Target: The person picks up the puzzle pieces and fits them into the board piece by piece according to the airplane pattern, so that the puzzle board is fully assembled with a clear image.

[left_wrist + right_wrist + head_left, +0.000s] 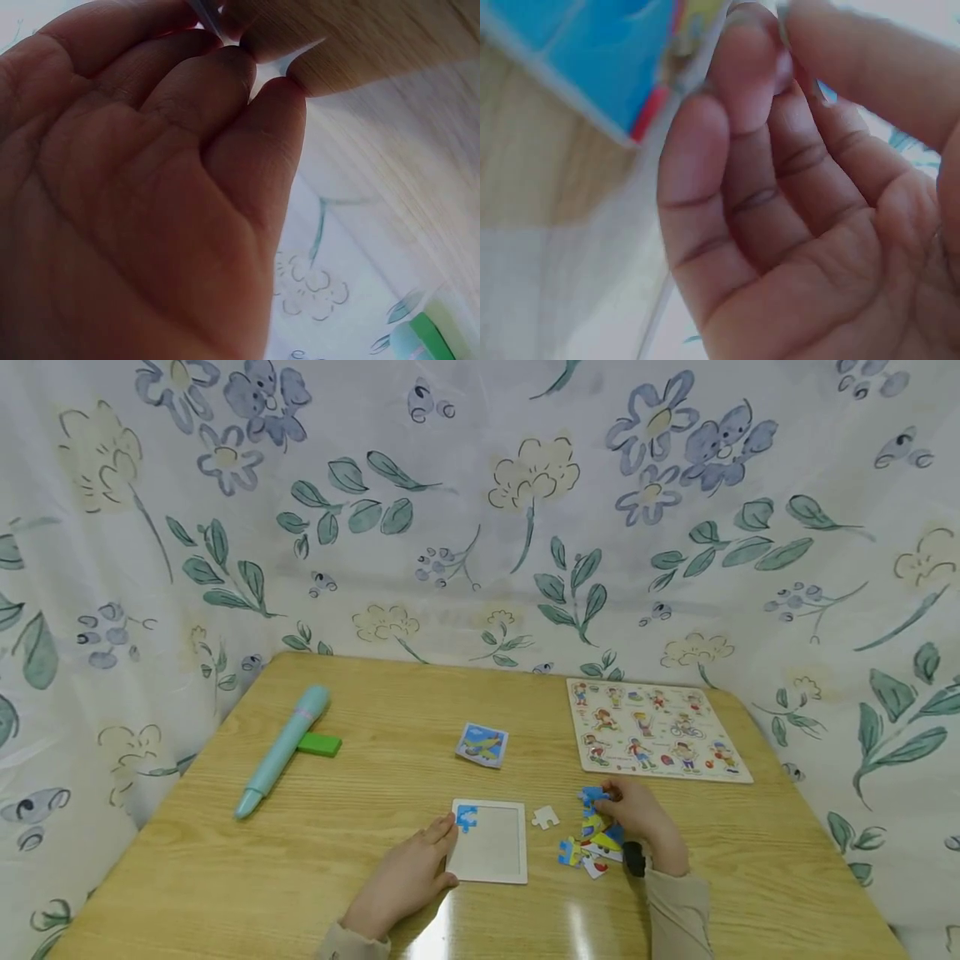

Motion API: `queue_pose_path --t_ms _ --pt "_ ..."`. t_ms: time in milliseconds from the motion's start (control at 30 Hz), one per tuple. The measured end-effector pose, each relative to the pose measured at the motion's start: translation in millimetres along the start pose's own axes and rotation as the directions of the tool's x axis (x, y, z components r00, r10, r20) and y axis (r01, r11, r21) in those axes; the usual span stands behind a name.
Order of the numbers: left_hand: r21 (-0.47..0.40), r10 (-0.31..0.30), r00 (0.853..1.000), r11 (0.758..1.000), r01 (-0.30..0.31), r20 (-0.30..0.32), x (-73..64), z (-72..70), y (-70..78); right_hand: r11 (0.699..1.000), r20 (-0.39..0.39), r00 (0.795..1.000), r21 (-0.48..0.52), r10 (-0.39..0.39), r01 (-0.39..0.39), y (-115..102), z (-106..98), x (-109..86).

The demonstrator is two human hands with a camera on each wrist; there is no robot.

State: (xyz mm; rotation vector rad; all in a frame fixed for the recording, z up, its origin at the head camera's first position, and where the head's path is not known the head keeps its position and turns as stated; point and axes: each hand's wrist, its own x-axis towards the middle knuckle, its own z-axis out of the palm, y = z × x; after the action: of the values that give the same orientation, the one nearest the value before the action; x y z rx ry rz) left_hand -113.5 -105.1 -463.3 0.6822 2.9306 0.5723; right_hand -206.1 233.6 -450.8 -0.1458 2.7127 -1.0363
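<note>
A square white puzzle tray (487, 852) lies on the table with one blue puzzle piece (467, 817) in its top left corner. My left hand (408, 872) rests along the tray's left edge, its fingers extended toward that corner. Right of the tray is a pile of colourful puzzle pieces (602, 842), blue, yellow, white and red. Over the pile's far end, my right hand (637, 814) pinches a blue puzzle piece (592, 794) between thumb and fingers. In the right wrist view its fingers (694, 150) are curled, close to blue printed pieces (600, 64).
A blank white puzzle piece (546, 816) lies between tray and pile. Behind the tray is a small airplane picture card (482, 745). An illustrated board (652, 731) lies at the back right. At left, a turquoise pen-shaped object (283, 752) lies beside a green block (320, 744).
</note>
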Motion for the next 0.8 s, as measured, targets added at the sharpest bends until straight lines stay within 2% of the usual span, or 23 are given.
queue_pose_path --t_ms 167,400,600,800 --pt "-0.015 -0.011 1.0 1.0 0.011 0.003 -0.2 -1.8 1.0 0.983 0.035 0.999 0.183 -0.016 0.01 -8.9 3.1 1.1" --pt "-0.019 -0.016 1.0 1.0 0.016 0.002 0.8 -1.3 1.5 0.959 0.121 0.986 0.27 -0.116 0.08 -26.9 18.8 6.0" --pt "-0.002 -0.02 1.0 1.0 0.02 0.009 0.7 0.0 0.6 0.895 0.185 0.972 0.442 -0.145 0.05 -46.7 39.0 13.7" --pt "0.004 -0.017 1.0 1.0 0.017 0.002 0.7 -1.6 1.2 0.853 0.215 0.966 0.521 -0.142 0.009 -68.6 63.9 19.5"
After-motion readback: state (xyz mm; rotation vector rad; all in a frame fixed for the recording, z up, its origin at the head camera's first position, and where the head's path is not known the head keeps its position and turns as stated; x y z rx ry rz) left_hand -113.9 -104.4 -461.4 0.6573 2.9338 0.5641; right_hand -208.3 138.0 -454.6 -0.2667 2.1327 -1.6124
